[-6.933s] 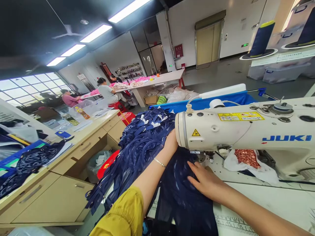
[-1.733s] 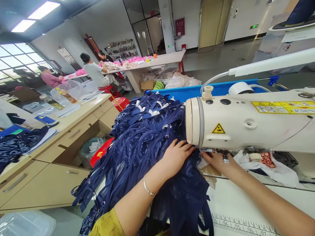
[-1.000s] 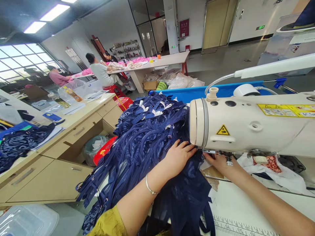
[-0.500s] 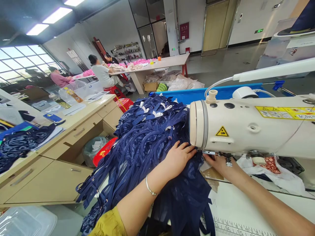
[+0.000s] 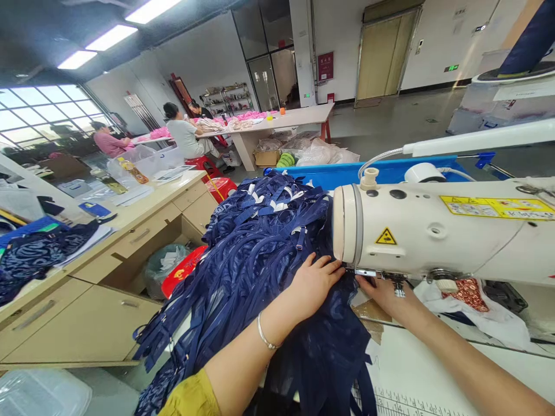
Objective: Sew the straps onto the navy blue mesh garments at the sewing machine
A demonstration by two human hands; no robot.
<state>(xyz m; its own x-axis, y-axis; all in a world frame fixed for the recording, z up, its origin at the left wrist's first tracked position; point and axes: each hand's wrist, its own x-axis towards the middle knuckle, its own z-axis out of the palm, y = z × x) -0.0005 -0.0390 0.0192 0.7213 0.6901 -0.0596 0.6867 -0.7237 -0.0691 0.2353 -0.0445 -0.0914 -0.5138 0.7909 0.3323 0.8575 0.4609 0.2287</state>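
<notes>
A cream sewing machine (image 5: 403,231) reaches in from the right, its head end hiding the needle area. Left of it lies a big heap of navy blue garments (image 5: 255,248) with straps, mesh and white tags. Fingers spread, my left hand (image 5: 314,286) rests flat on the navy fabric beside the machine head. My right hand (image 5: 381,292) is under the machine arm, close to the needle area. Its fingertips are at the fabric's edge, partly hidden by metal parts, so what they pinch cannot be made out.
A wooden desk (image 5: 143,211) with drawers and bottles stands left, a red stool (image 5: 184,268) near it. Blue cloth (image 5: 390,167) hangs behind the machine. A printed ruler (image 5: 411,398) runs along the tabletop's front. Several people sit around a far table (image 5: 299,115).
The view has shifted slightly. Both hands stay at nearly the same places on the fabric by the machine head, and the navy heap looks much the same.
</notes>
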